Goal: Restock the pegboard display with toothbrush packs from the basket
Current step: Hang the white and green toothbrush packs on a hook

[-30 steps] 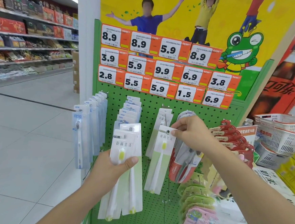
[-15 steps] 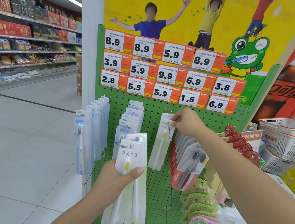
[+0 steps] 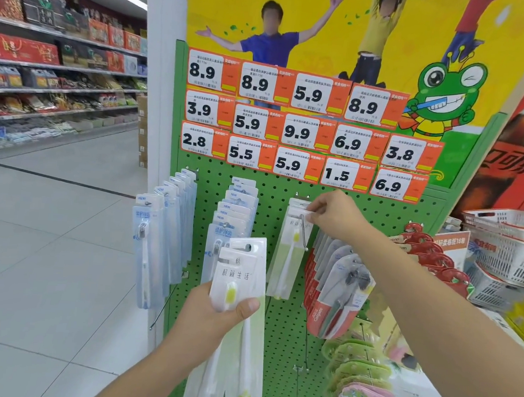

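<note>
Toothbrush pack [image 3: 287, 250] on peg, right hand [image 3: 336, 216] pinching its top; left hand [image 3: 214, 315] gripping spare packs [image 3: 242, 278]; Colgate packs [image 3: 338, 292] beside.

Pegboard [image 3: 274, 340]: green, dotted with holes. Price tags [image 3: 304, 126]: orange and white. Packs [image 3: 241, 290]: white, pale green. Poster [image 3: 331, 22]: yellow.

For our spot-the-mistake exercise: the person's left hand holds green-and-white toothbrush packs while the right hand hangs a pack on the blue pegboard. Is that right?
One detail is wrong: the pegboard is green, not blue, as the head view shows. The left hand does hold green-and-white toothbrush packs, and the right hand is at a pack on its hook.
</note>
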